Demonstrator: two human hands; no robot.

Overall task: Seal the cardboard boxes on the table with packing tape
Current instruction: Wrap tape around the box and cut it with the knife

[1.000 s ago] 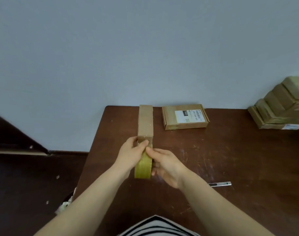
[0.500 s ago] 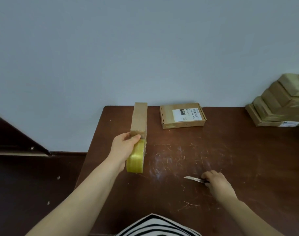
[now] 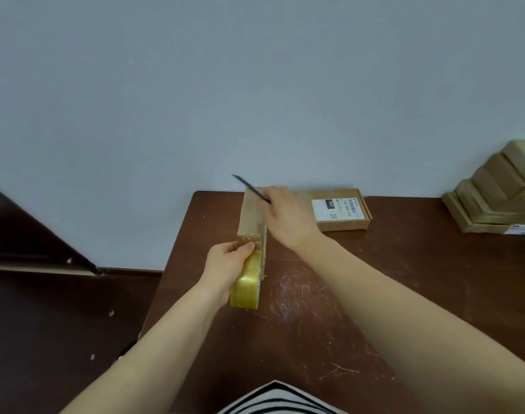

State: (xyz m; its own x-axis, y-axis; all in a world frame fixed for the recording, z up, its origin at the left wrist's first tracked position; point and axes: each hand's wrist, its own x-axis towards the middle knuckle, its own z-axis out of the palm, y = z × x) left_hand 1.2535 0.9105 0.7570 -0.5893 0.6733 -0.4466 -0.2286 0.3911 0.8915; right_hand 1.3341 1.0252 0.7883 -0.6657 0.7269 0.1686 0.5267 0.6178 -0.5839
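Two hands are engaged: the tape roll [image 3: 245,286] is gripped by the left hand [image 3: 226,265] against the upright box [image 3: 250,215]. A thin blade [image 3: 250,188] is clasped in the right hand [image 3: 288,218] above that box on the tabletop [image 3: 404,279].

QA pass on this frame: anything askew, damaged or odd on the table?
The stack of boxes at the right edge is fanned out, each rotated off the one below. The table is scratched pale near the tape roll. One box stands on edge, but that looks deliberate.

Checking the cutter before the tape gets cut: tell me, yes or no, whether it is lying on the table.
No: the right hand holds the cutter up over the upright box, off the table.
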